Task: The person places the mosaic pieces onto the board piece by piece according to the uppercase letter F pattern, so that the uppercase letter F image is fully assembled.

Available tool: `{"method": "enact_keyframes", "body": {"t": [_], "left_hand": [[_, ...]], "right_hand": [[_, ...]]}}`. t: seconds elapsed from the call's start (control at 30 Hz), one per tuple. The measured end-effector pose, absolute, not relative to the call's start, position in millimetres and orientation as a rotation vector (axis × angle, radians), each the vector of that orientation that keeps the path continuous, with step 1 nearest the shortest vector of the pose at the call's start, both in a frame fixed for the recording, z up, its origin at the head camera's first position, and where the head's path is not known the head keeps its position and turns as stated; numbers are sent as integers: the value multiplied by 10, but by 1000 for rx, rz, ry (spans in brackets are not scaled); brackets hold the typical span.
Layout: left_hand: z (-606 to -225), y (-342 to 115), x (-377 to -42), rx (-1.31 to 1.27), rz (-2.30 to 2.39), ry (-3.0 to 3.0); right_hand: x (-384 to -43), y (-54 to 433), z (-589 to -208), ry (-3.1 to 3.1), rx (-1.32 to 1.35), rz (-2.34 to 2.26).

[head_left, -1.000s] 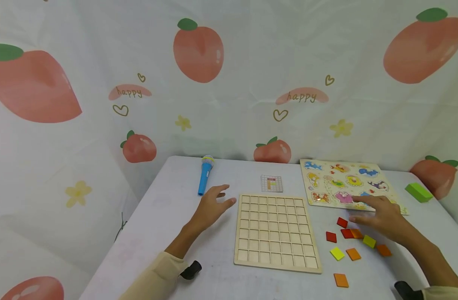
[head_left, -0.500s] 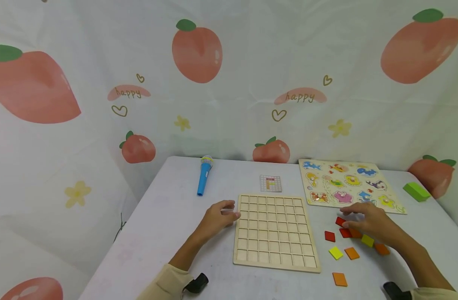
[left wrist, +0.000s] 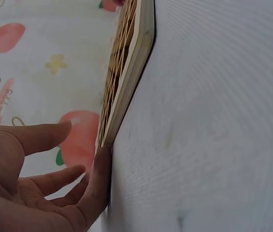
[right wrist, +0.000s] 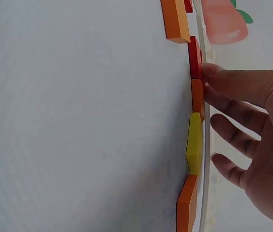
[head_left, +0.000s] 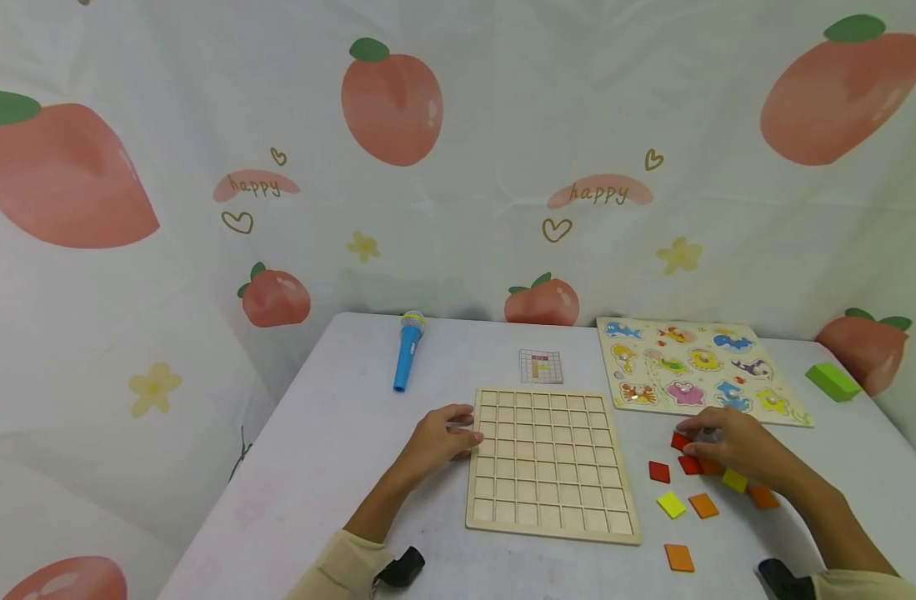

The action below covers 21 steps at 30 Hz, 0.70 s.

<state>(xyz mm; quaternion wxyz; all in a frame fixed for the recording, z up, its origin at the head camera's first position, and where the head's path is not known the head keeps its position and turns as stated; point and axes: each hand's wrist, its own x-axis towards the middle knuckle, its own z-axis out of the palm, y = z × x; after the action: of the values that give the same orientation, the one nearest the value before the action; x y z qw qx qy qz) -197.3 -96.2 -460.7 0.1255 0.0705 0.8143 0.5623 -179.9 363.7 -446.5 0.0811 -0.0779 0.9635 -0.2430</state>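
My right hand (head_left: 735, 442) is over a group of tiles at the right. Its thumb and index finger pinch a small square red tile (head_left: 680, 442) at opposite edges, low over the table. Beside it lie another red tile (head_left: 690, 465) and an orange tile (head_left: 711, 467), partly hidden under the thumb. My left hand (head_left: 435, 442) rests at the left edge of the wooden grid board (head_left: 551, 533). In the left wrist view a fingertip (left wrist: 102, 159) meets the board's side, while the thumb stands apart. The board's square cells hold nothing.
Around lie a red tile (head_left: 659, 472), yellow tiles (head_left: 671, 505) and orange tiles (head_left: 679, 557). Behind the board is a printed grid card (head_left: 541, 367). A puzzle board of sea animals (head_left: 671, 364), a green block (head_left: 833, 382) and a blue microphone (head_left: 407, 354) stand farther back.
My right hand has come down and left onto the red tile, its thumb and finger drawing together. My left hand has moved right and lower to the grid board's edge.
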Motion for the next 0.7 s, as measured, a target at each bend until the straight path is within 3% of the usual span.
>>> {"method": "enact_keyframes", "body": {"t": [0.7], "left_hand": [[-4624, -957, -1989, 208, 1558, 2462]], "right_hand": [[-1790, 3667, -4446, 2860, -209, -713]]}}
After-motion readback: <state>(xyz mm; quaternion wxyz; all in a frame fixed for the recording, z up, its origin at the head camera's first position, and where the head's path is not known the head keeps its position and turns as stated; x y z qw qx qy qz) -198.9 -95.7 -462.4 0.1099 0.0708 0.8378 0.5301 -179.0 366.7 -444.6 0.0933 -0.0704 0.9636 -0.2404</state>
